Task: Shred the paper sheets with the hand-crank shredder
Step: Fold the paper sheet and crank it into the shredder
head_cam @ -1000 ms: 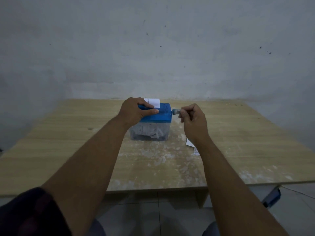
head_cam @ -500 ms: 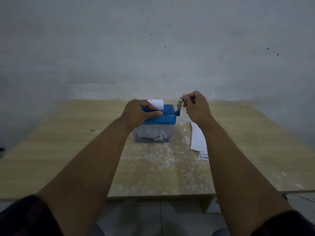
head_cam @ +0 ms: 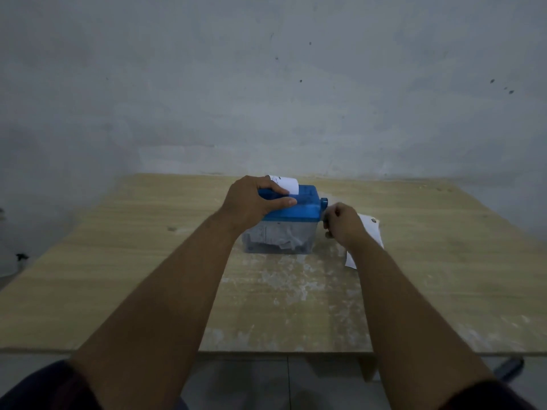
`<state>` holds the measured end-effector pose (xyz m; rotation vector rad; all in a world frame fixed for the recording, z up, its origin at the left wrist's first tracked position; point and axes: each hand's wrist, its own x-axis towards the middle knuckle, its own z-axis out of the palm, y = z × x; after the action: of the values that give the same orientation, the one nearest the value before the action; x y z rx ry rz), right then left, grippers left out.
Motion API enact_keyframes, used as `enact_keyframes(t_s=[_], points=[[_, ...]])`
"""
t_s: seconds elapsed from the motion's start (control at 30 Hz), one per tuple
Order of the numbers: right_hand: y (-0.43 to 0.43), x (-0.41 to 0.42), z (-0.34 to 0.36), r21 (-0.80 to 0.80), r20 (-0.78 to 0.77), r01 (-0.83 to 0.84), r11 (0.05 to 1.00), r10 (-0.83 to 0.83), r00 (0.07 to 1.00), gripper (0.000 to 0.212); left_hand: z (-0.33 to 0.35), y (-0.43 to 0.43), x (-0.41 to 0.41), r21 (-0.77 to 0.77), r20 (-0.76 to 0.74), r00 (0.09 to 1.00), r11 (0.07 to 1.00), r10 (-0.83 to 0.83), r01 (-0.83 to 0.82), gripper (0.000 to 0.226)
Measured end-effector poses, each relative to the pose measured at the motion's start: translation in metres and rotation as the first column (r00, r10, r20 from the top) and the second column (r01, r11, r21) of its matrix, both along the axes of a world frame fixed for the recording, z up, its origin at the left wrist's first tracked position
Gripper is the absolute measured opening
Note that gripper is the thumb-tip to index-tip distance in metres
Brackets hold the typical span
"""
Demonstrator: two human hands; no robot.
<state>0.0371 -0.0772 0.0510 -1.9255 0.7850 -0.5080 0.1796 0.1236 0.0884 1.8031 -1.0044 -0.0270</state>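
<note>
Two bare hands are working one small hand-crank shredder (head_cam: 299, 207) at the centre of the frame, on a pale wooden table (head_cam: 444, 261) filling the lower half. The shredder is sitting with its long axis running left to right: a blue lid on top, and beneath it a clear bin (head_cam: 278, 242) holding a heap of white shreds.

The left hand (head_cam: 254, 202) is gripping the left end of the blue lid, fingers wrapping over the top and thumb lying along the near edge. One paper sheet (head_cam: 285, 182) is standing up out of the slot at the back of the lid, touching the left hand's fingers, with only a short white strip showing.

The crank is coming off the right end of the shredder, where one round blue hub (head_cam: 323, 201) is showing. The right hand (head_cam: 343, 224) is sitting just right of and below that hub, fingers curling into a closed fist around what appears to be the crank handle, which is hiding inside the fist. The grip is therefore lying low on its turning circle. The right hand is nearer the crank and the left is nearer the sheet. The next stroke is probably calling for a swing round the hub, across the lid's long axis, while the left hand is bracing the lid.

Under the right wrist, right of centre, one pile of loose sheets (head_cam: 371, 232) is lying on the table; the number in it cannot be counted.
</note>
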Motion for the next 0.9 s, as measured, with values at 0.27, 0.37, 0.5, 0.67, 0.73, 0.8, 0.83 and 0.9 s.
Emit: enact_keyframes(t_s=[0.27, 0.37, 0.5, 0.67, 0.73, 0.8, 0.83, 0.9], points=[[0.045, -0.046, -0.011, -0.010, 0.173, 0.138, 0.990, -0.134, 0.976, 0.027, 0.002, 0.000, -0.004, 0.009, 0.013, 1.000, 1.000, -0.025, 0.025, 0.027], [0.051, -0.058, 0.011, 0.086, 0.316, 0.089, 0.992, -0.112, 0.942, 0.022, 0.003, -0.001, -0.002, 0.021, 0.017, 1.000, 1.000, -0.010, 0.010, 0.024], [0.040, -0.050, 0.047, 0.028, 0.410, 0.028, 0.999, -0.037, 0.911, 0.018, 0.005, -0.001, -0.001, 0.030, 0.023, 0.999, 0.999, -0.027, 0.026, 0.029], [0.014, -0.020, 0.072, -0.095, 0.352, 0.033, 0.995, 0.002, 0.936, 0.025, 0.006, -0.001, 0.003, 0.034, 0.006, 0.999, 0.998, -0.049, 0.049, 0.032], [0.004, -0.007, 0.075, -0.113, 0.311, 0.034, 0.993, 0.003, 0.950, 0.029, 0.006, -0.001, 0.002, 0.026, 0.004, 0.999, 0.998, -0.049, 0.049, 0.034], [-0.004, 0.007, 0.072, -0.125, 0.263, 0.043, 0.991, -0.009, 0.965, 0.030, 0.004, 0.000, 0.002, 0.019, -0.001, 0.999, 0.999, -0.050, 0.050, 0.034], [-0.008, 0.013, 0.068, -0.120, 0.239, 0.038, 0.992, -0.009, 0.971, 0.029, 0.004, 0.000, 0.002, 0.016, 0.000, 0.999, 0.999, -0.050, 0.050, 0.036], [-0.010, 0.021, 0.056, -0.081, 0.197, 0.047, 0.996, -0.030, 0.980, 0.025, 0.003, 0.000, 0.002, 0.017, 0.005, 0.999, 0.999, -0.044, 0.044, 0.039]])
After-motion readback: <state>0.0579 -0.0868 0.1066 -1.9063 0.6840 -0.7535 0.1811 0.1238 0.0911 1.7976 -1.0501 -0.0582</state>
